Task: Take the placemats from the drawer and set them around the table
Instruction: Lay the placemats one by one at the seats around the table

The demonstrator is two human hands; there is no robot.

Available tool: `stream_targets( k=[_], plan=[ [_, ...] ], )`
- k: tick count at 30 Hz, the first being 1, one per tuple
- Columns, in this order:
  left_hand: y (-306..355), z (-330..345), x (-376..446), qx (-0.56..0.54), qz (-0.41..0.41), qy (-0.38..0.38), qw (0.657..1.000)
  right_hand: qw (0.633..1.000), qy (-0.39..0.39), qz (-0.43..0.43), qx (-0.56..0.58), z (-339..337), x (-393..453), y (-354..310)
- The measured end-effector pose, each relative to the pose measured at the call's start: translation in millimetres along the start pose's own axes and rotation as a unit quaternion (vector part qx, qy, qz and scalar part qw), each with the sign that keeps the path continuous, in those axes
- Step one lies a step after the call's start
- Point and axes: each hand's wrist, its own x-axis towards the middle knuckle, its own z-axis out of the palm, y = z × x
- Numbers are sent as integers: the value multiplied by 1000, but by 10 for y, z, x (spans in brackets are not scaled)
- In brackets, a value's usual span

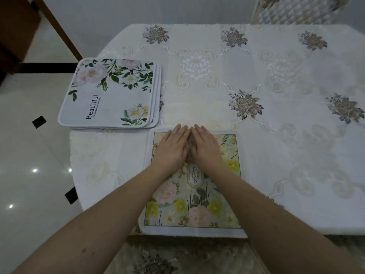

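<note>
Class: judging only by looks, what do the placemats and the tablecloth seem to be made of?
Placemat under the hands: probably soft printed fabric, matte, with a stitched white border.
Stacked placemats: likely the same, with thick rounded edges.
Tablecloth: woven cloth, faint sheen, embroidered-looking flowers.

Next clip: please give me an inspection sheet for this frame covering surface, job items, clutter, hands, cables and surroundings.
Surface: table under a white embroidered tablecloth with floral motifs.
Job's things: one "Garden" placemat lies flat at the near edge; a stack of placemats, top one printed "Beautiful", sits at the table's left corner, overhanging slightly.
Clutter: nothing seen.
Hands: left hand and right hand press flat, side by side, on the far half of the Garden placemat, fingers straight.
Cables: nothing seen.
Surroundings: quilted chair back at the far side; glossy tiled floor to the left; dark wooden furniture at top left.
</note>
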Motion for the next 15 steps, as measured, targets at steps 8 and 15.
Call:
stream_targets(
  k=[8,15],
  plan=[
    [-4,139,8,56,-38,-31,997,991,-1,-14,-133,165,-2,20],
    [-22,165,-3,38,-54,-27,997,992,-12,24,-120,91,-35,68]
  ],
)
